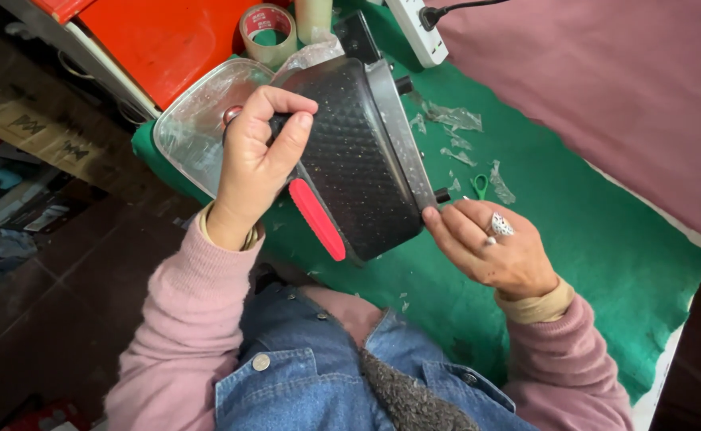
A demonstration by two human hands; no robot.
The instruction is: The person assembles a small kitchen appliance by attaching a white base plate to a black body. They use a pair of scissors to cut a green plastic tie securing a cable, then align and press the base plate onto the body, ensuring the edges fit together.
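A black speckled square pan point(358, 160) with a dimpled body stands tilted on its side over the green cloth point(574, 231). My left hand point(255, 160) grips its black handle, whose red tip point(316, 219) points toward me. The fingers of my right hand point(486, 247), which wears a large ring, pinch the pan's grey rim at its lower right corner, by a small black stub point(442, 194). A second stub point(403, 83) sticks out higher on the rim.
A clear plastic-wrapped lid point(195, 120) lies behind the pan. A tape roll point(267, 30), a white power strip point(416, 28), small green scissors point(480, 186) and plastic scraps point(456, 118) sit on the cloth. An orange box point(159, 40) is at upper left; pink fabric point(622, 88) at right.
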